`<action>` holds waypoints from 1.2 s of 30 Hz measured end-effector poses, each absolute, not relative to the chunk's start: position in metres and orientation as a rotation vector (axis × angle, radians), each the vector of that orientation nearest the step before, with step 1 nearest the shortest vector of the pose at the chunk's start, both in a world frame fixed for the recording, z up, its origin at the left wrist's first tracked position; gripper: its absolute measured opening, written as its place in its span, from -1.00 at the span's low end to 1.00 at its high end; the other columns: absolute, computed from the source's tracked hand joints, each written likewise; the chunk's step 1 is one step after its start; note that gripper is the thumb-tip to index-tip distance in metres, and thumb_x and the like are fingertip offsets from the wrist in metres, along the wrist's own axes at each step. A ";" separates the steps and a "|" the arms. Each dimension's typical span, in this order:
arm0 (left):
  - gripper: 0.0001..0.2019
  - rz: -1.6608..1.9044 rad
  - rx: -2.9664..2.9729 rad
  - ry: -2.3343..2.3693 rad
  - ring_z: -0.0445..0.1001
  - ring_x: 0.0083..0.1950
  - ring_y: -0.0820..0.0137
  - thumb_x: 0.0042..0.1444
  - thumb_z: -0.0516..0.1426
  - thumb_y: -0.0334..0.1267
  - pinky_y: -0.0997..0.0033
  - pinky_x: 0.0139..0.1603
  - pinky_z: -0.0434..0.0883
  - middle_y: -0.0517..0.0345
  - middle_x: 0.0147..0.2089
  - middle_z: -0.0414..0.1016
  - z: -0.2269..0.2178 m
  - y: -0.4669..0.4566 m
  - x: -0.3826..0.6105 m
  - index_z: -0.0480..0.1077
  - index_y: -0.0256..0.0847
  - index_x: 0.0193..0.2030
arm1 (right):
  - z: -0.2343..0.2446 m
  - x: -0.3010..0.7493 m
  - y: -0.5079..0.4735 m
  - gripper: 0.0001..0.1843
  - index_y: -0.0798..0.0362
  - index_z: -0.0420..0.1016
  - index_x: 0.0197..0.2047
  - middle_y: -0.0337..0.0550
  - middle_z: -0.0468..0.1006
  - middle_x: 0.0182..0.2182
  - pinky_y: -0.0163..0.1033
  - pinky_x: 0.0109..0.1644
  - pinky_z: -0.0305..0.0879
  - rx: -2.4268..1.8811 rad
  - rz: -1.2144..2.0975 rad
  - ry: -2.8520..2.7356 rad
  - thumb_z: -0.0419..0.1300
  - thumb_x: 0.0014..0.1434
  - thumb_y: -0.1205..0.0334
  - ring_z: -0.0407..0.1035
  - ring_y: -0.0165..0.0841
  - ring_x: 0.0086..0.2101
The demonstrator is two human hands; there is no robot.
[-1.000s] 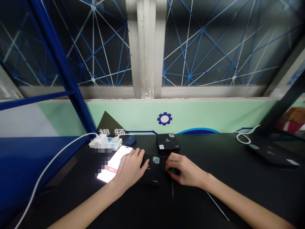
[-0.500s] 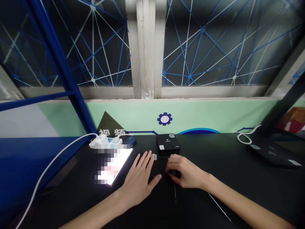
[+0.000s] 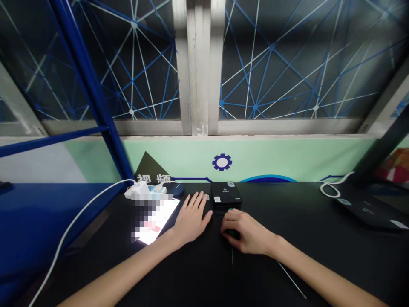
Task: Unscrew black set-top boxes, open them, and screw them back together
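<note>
My left hand (image 3: 191, 221) lies flat with fingers spread, over a dark flat piece with a pale sticker (image 3: 207, 197). Most of that piece is hidden under the palm or lost against the dark table. My right hand (image 3: 244, 230) is closed round a screwdriver (image 3: 232, 256); bits of green handle show between the fingers and its thin metal shaft points back towards me. Just beyond both hands sits a black square box (image 3: 226, 194) with white labels. A second thin metal rod (image 3: 292, 280) lies beneath my right forearm.
A lit phone (image 3: 164, 217) lies left of my left hand. Behind it are a white power strip (image 3: 153, 192) with plugs and a dark blue mouse-like object (image 3: 177, 189). To the right are a flat black device (image 3: 372, 211) and a white cable loop (image 3: 330, 190).
My left hand has slid forward towards the window, and the stickered dark piece has moved forward with it. My right hand has stayed nearly in place, still closed round the screwdriver.
</note>
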State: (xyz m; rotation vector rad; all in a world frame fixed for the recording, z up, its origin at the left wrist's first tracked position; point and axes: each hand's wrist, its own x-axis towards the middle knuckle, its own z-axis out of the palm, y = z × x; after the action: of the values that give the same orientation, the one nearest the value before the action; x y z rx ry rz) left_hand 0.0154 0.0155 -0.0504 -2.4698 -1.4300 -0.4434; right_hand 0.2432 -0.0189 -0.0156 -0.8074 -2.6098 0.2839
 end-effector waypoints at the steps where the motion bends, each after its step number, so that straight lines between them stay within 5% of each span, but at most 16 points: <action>1: -0.43 -0.445 -2.462 -1.435 0.08 0.46 0.13 0.40 -0.16 -0.02 0.01 0.43 0.05 -0.10 0.44 0.13 -0.051 0.018 0.016 0.12 -0.31 0.41 | -0.016 0.243 -0.019 -0.86 0.03 0.52 -0.25 -0.15 0.54 -0.25 -0.18 -0.07 0.24 -0.804 0.282 -2.611 0.20 0.14 0.43 0.39 -0.30 -0.23; 36: -0.45 -0.548 -2.618 -1.495 0.08 0.46 0.14 0.40 -0.13 0.01 -0.04 0.43 0.02 -0.15 0.42 0.17 -0.040 0.050 0.016 0.15 -0.30 0.37 | -0.014 0.249 -0.018 -0.84 0.03 0.50 -0.27 -0.14 0.53 -0.27 -0.17 -0.07 0.23 -0.708 0.257 -2.638 0.17 0.09 0.44 0.38 -0.28 -0.23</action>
State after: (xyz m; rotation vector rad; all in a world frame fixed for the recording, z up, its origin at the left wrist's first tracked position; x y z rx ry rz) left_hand 0.0156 0.0498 -0.0403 -2.6177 -1.4953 -0.5484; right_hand 0.2487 -0.0180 -0.0144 -0.7078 -2.6375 0.2566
